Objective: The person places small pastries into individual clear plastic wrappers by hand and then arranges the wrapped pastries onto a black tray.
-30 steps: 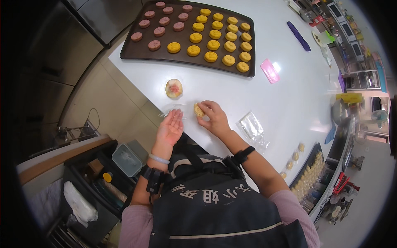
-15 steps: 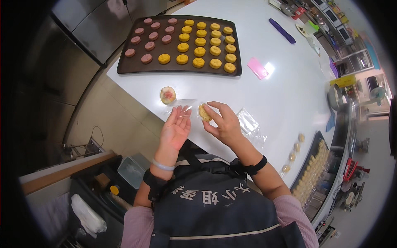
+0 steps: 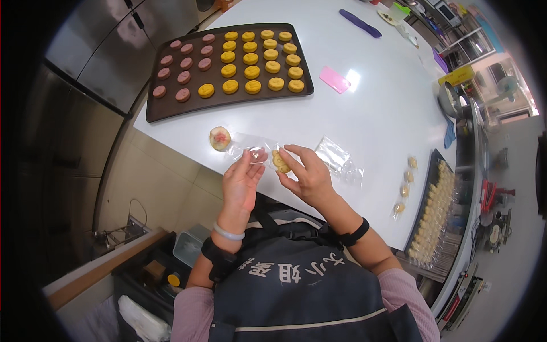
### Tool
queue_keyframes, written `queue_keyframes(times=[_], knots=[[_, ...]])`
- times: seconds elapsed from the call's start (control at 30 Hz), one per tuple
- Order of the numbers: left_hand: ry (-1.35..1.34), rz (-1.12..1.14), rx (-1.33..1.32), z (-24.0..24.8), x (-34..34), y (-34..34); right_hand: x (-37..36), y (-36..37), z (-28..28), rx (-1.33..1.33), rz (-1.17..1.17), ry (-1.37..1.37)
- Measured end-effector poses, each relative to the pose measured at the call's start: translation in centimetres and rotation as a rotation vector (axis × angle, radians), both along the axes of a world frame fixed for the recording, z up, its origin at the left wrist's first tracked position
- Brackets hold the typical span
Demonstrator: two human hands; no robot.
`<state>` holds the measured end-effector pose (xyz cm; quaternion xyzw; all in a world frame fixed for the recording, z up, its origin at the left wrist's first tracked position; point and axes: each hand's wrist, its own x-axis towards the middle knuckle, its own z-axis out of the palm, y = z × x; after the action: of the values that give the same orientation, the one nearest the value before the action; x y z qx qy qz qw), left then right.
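Observation:
At the near table edge, my right hand [image 3: 310, 178] is closed on a yellow moulded pastry [image 3: 280, 162], thumb below and fingers above. My left hand [image 3: 242, 181] pinches a clear plastic bag [image 3: 244, 140] between thumb and fingers, just left of the pastry. A pinkish patch shows through the film by my left fingertips; I cannot tell whether it is skin or a pastry. The pastry sits at the bag's right end; whether it is inside is hard to make out. Beyond my left hand lies a round cream-coloured piece [image 3: 220, 138] with a reddish middle.
A dark baking tray [image 3: 228, 101] holds rows of pink and yellow round pastries. Flat clear bags [image 3: 336, 157] lie right of my hand, a pink card-like piece [image 3: 334, 80] farther back. Several wrapped pastries [image 3: 405, 190] line up beside another filled tray [image 3: 437, 162] at right.
My left hand's fingers, spread behind the film before, are now pinched on the bag. The pastry stays in my right hand. The whole view has shifted a little.

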<state>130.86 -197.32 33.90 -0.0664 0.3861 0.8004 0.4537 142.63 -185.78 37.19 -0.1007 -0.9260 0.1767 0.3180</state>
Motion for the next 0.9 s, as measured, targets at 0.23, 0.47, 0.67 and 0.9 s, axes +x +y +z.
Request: queue_keyframes(times=[0.23,0.47,0.67,0.9], knots=[[-0.058,-0.218,-0.114,0.2,0.0,1.5,2.2,-0.1,-0.9,0.010,-0.148,-0.014],[-0.047,-0.439,-0.128,0.7,1.9,3.2,5.5,-0.1,-0.6,0.006,-0.294,0.003],[0.101,-0.260,-0.122,2.0,6.4,5.2,8.3,0.2,0.3,-0.004,-0.289,0.052],[0.257,-0.318,-0.094,3.1,13.0,8.1,14.2,2.1,0.6,0.017,-0.421,0.109]])
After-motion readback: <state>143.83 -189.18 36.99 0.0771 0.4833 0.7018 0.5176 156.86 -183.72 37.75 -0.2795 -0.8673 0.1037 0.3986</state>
